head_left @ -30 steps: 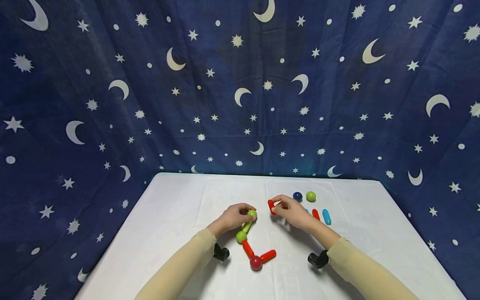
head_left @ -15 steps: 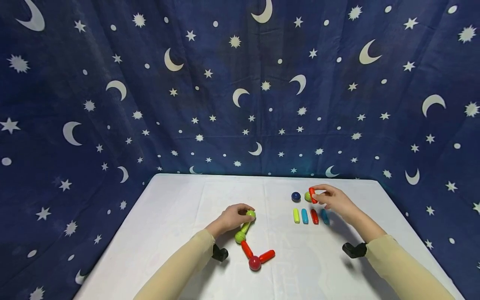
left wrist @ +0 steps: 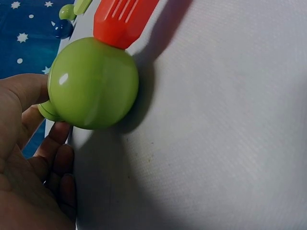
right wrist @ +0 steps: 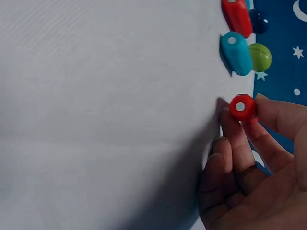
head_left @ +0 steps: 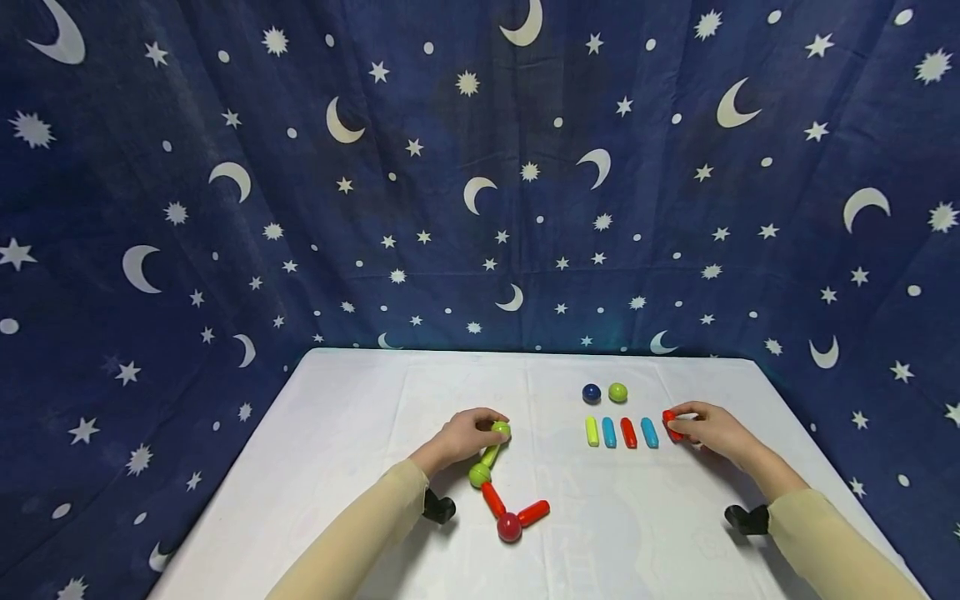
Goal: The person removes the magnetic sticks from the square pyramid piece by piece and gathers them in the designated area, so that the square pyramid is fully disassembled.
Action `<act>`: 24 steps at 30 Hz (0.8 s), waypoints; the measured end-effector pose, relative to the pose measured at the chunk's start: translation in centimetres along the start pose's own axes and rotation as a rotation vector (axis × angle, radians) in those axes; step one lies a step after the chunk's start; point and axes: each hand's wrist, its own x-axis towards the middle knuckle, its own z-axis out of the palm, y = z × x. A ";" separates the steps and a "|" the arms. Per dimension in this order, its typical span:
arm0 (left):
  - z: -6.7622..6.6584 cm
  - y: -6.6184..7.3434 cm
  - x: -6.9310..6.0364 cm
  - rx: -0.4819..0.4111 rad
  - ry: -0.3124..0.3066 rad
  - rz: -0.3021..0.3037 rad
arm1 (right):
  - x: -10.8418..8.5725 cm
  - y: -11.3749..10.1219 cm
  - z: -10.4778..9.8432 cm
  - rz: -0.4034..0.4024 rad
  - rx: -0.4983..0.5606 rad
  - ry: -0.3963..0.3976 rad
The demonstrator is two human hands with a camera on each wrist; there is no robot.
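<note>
A big, dark blue cloth curtain [head_left: 480, 200] with pale moons, stars and dots hangs behind and beside a white, cloth-topped table [head_left: 637, 517]. A person's arms reach in over the table in two cream cloth sleeves [head_left: 360, 529].

On the table, in front of the person, is a bent chain of shiny, plastic-looking balls and sticks [head_left: 480, 475]. It goes up from a red ball to a green ball, then to another green ball at the far end.

The left hand [head_left: 467, 435] is at that far end. Its thumb and fingers grip the round, shiny far green ball [head_left: 501, 430]. The right hand [head_left: 716, 432] is well apart from it, over on the right side. Its thumb and fingers pinch a short, round-sided red stick [head_left: 670, 421]. I can't tell if that stick touches the table. A small black camera [head_left: 439, 506] sits at each wrist.

Far back, a shiny dark blue ball [head_left: 592, 393] and a shiny loose green ball [head_left: 618, 392] lie near each other. Just in front of them, four small sticks lie in a row: a yellow-green stick [head_left: 592, 432], a light blue stick [head_left: 609, 432], a loose red stick [head_left: 628, 432] and a second light blue stick [head_left: 649, 433]. The pinched stick is just beside that last one.
</note>
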 end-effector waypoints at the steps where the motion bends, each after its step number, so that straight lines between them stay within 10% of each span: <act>1: 0.0 0.0 0.0 -0.001 -0.001 0.002 | 0.0 0.1 0.0 -0.003 -0.011 -0.002; 24: -0.1 0.0 -0.1 0.012 -0.001 0.004 | -0.1 0.2 1.0 -0.006 -0.154 0.028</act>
